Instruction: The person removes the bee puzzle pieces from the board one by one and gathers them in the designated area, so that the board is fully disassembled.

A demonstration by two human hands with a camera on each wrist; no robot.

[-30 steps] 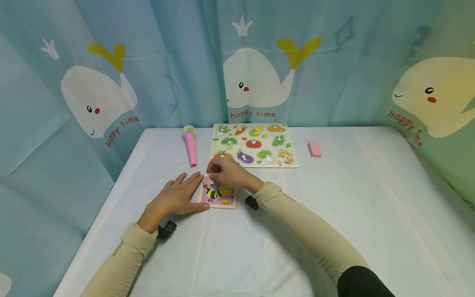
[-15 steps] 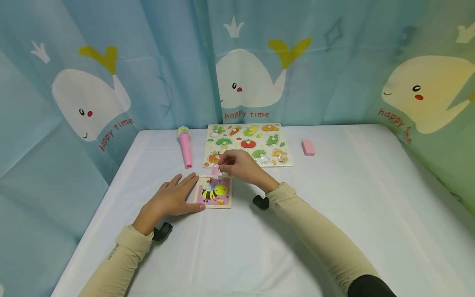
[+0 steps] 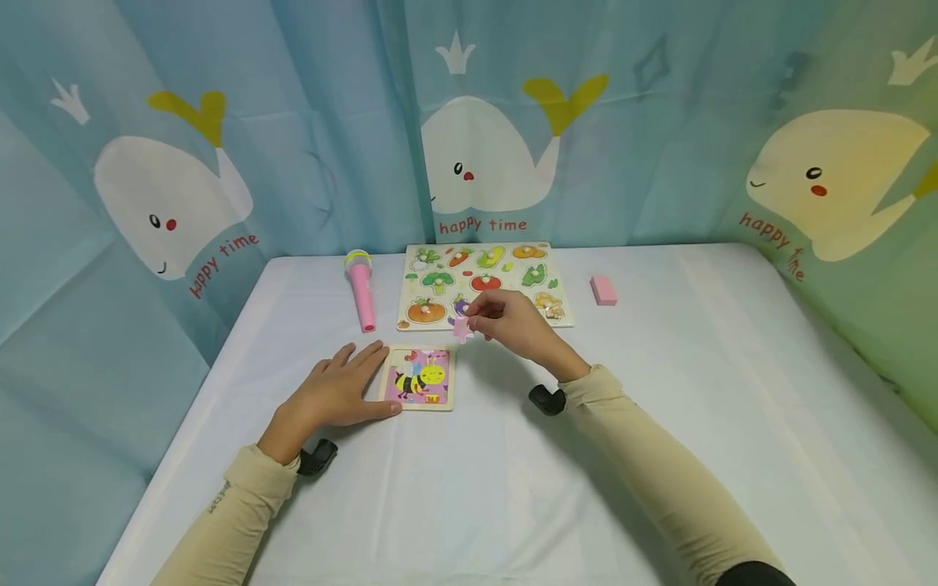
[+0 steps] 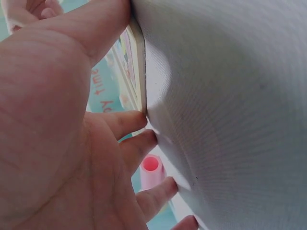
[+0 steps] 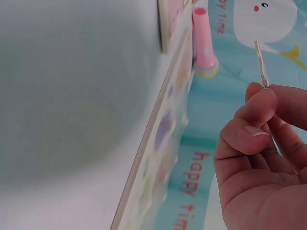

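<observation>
A small square bee jigsaw puzzle (image 3: 419,378) in a pale wooden frame lies flat on the table. My left hand (image 3: 339,393) rests at its left side, fingers spread and straight; the thumb touches the lower left corner and the index fingertip is right at the upper left. Pinched between the thumb and index finger of my right hand (image 3: 516,327) is a pink jigsaw piece (image 3: 461,328). It is held up beyond the puzzle's upper right corner, overlapping the front edge of the vegetable board in the head view. The right wrist view shows this thin piece edge-on (image 5: 261,62).
Behind the puzzle lies the vegetable peg board (image 3: 462,289), partly covered by my right hand. A pink toy microphone (image 3: 362,295) lies to its left, and a pink block (image 3: 604,290) to its right. A whale-print curtain (image 3: 330,146) hangs behind the table.
My right hand has lifted the pink jigsaw piece from over the puzzle's upper left and carried it right, clear of the frame. The left hand stays at the puzzle's left side.
</observation>
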